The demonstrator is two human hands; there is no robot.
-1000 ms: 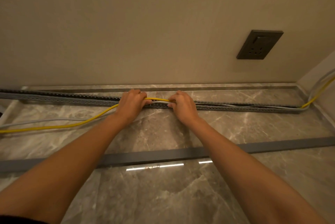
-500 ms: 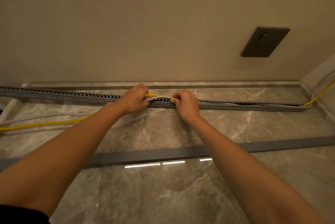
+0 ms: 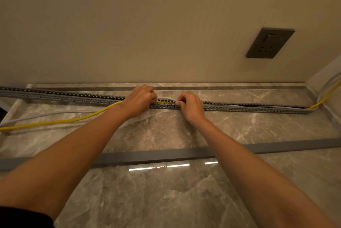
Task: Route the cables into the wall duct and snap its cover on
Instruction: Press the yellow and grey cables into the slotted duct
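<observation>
A long grey slotted duct [image 3: 258,109] lies on the marble surface along the foot of the wall. A yellow cable [image 3: 60,121] and a grey cable [image 3: 55,112] run from the left over the marble into the duct at its middle. Right of my hands both lie inside it and leave at its right end. My left hand [image 3: 138,101] and my right hand [image 3: 191,107] grip the two cables over the duct's middle, a short arc of grey and yellow cable showing between them. The grey duct cover [image 3: 156,155] lies flat, nearer to me.
A dark wall socket [image 3: 270,45] sits on the beige wall at the upper right. A side wall closes the right end, where the cables climb [image 3: 330,89]. The marble surface [image 3: 166,200] reflects a light strip just in front of the cover.
Both hands have shifted slightly left along the duct. The grey cable now arcs between them above the yellow one. The loose yellow cable on the left lies closer to the duct.
</observation>
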